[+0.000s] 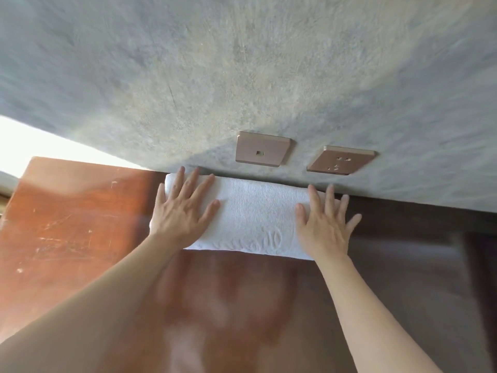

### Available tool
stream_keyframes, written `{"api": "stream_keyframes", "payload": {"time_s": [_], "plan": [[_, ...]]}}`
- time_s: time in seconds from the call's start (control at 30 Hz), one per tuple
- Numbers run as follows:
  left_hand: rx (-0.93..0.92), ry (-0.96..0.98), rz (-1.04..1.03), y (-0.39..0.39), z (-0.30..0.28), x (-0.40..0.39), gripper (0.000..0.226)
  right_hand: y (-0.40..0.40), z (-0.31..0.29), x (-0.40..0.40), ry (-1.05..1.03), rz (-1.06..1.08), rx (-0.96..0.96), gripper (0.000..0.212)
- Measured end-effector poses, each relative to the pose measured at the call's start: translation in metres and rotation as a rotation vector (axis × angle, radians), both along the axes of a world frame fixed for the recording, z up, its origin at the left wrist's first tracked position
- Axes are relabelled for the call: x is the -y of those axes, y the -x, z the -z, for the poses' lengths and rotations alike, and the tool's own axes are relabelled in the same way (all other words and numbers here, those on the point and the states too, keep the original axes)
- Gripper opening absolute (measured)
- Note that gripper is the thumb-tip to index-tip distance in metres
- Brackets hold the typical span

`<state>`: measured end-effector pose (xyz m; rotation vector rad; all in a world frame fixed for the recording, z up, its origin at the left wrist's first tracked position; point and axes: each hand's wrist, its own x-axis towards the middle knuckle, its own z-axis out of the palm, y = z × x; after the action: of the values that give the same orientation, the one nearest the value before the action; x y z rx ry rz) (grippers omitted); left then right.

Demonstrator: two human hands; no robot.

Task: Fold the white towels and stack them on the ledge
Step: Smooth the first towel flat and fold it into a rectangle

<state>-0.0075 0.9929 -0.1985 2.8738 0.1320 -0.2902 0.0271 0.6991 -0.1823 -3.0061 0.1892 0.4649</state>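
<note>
Towel: one folded white towel lies flat on the wooden ledge, its far long edge against the grey wall; raised embossed lettering shows near its front edge, not readable.
Left hand: left hand lies palm down on the towel's left end, fingers straight and spread, pressing, gripping nothing.
Right hand: right hand lies palm down on the towel's right end, fingers straight and spread, fingertips near the wall, gripping nothing.
Ledge: reddish-brown wood, scratched on the left part, darker on the right.
Wall: two bronze plates just above the towel, a switch plate and a socket plate.
Image quality: edges motion-blurred.
</note>
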Motion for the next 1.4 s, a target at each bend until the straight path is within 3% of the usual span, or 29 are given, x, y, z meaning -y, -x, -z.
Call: {"api": "stream_keyframes", "payload": {"time_s": [0.13, 0.23, 0.4, 0.47, 0.57, 0.8, 0.93, 1.03, 1.17, 1.4], "plan": [[0.046, -0.026, 0.079, 0.002, -0.003, 0.016, 0.070, 0.008, -0.001, -0.048, -0.034, -0.240, 0.070, 0.066], [0.056, 0.049, 0.041, 0.002, 0.005, 0.005, 0.067, 0.008, 0.009, -0.048, -0.034, -0.262, 0.076, 0.063], [0.123, 0.224, -0.230, 0.000, 0.015, -0.010, 0.077, -0.001, 0.016, 0.000, -0.154, 0.037, 0.127, 0.056], [0.125, 0.310, -0.468, 0.003, 0.014, -0.010, 0.090, -0.002, 0.017, 0.017, -0.308, 0.267, 0.097, 0.056], [0.029, 0.363, -0.758, 0.004, 0.015, -0.010, 0.104, -0.002, 0.016, 0.019, -0.362, 0.373, 0.128, 0.059], [-0.023, 0.268, -0.732, 0.011, 0.012, -0.013, 0.080, 0.008, 0.008, 0.000, -0.431, 0.537, 0.224, 0.051], [-0.014, 0.267, -0.741, 0.027, 0.010, -0.036, 0.082, 0.019, 0.002, -0.024, -0.494, 0.648, 0.168, 0.072], [0.007, 0.246, -0.756, 0.045, 0.011, -0.073, 0.080, 0.037, 0.004, -0.059, -0.514, 0.632, 0.119, 0.083], [0.035, 0.210, -0.778, 0.068, 0.013, -0.141, 0.066, 0.052, 0.008, -0.130, -0.522, 0.609, 0.147, 0.075], [0.085, 0.217, -0.810, 0.075, 0.010, -0.266, 0.068, 0.059, 0.017, -0.256, -0.523, 0.601, 0.217, 0.064]]}}
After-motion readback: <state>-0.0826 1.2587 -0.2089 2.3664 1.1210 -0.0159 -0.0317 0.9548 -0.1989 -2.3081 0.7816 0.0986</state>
